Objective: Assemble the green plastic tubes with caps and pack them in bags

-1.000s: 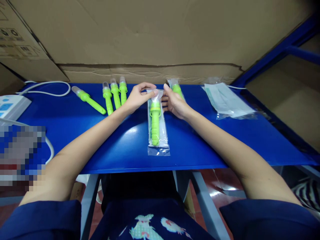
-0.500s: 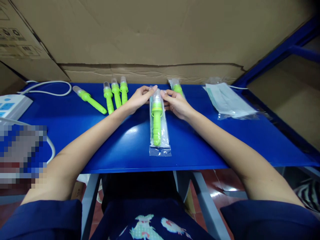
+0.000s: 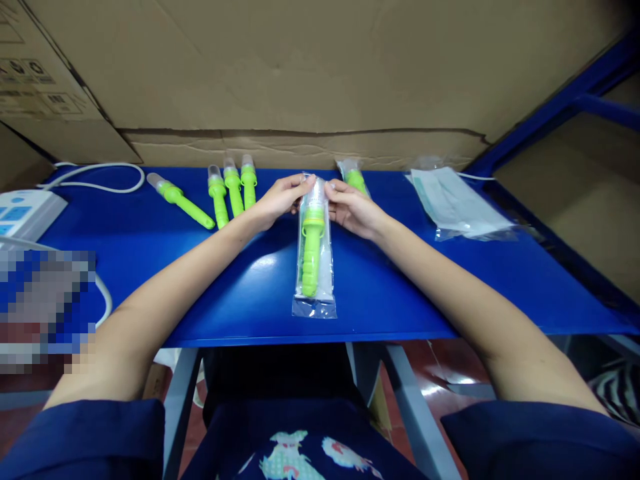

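Between my hands is a clear plastic bag (image 3: 327, 273) with a green stick (image 3: 312, 257) inside, its clear cap toward the far end. A pale sheet shows behind the stick in the bag. My left hand (image 3: 283, 199) pinches the bag's far left corner. On the far right side, my right hand (image 3: 354, 208) grips the same bag with thumb and fingers; some fingertips are hidden behind it. Just beyond my right hand lies another bagged green stick (image 3: 355, 179). Several loose green sticks (image 3: 219, 200) with clear caps lie left of my left hand.
A stack of clear bags with pale sheets (image 3: 457, 200) lies at the right of the blue table (image 3: 240, 293). At the left are a white power strip (image 3: 37, 210) and a looped white cable (image 3: 115, 190). Cardboard (image 3: 300, 73) walls off the back.
The bag's near end has swung slightly left and toward me, and the stick inside now leans a little. Both hands keep their hold with barely any shift.
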A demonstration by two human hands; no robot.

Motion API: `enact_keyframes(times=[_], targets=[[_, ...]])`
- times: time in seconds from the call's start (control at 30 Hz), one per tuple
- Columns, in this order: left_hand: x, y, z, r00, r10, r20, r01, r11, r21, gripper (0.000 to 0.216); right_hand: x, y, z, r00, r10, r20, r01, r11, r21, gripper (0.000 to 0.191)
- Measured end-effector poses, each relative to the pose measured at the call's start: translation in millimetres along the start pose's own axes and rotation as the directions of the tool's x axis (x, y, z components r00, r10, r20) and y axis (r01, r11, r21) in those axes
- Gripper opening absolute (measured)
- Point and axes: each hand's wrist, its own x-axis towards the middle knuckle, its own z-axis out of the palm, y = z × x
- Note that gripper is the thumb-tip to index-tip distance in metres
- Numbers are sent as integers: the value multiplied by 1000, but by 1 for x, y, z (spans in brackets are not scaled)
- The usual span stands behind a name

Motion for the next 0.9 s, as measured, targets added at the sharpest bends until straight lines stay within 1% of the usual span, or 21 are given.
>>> enact_keyframes(times=[0.07, 0.13, 0.23, 0.33, 0.47, 0.63, 0.7, 0.77, 0.83, 0.9], targets=[[0, 0, 0, 1000, 24, 8, -24, 1000, 2, 29, 0, 0, 0, 999, -36, 1, 36, 998, -49, 46], [-1, -1, 0, 999, 52, 16, -52, 998, 23, 31, 0, 0, 0, 995, -101, 5, 101, 988, -121, 52], [-1, -3, 0, 994, 101, 33, -103, 993, 54, 30, -1, 0, 0, 981, -194, 14, 192, 958, -211, 61], [0, -4, 0, 985, 164, 45, -167, 984, 63, 30, 0, -1, 0, 963, -267, 35, 266, 926, -267, 66], [3, -7, 1, 958, 285, 39, -288, 955, 75, 38, 0, -2, 2, 929, -365, 53, 360, 868, -341, 69], [8, -10, 1, 913, 407, 27, -406, 901, 150, 57, -1, -3, 5, 886, -463, 13, 419, 791, -446, 72], [8, -10, 0, 897, 440, 29, -438, 883, 169, 62, -1, -4, 5, 875, -485, 1, 426, 766, -481, 73], [8, -10, -1, 897, 441, 40, -441, 882, 168, 65, -1, -4, 4, 876, -483, 13, 423, 754, -502, 72], [7, -12, -2, 915, 401, 51, -404, 902, 154, 67, -1, -2, 2, 894, -448, 30, 401, 767, -502, 71], [7, -15, -3, 935, 350, 53, -354, 923, 148, 65, 1, 2, 0, 921, -388, 28, 352, 802, -483, 69]])
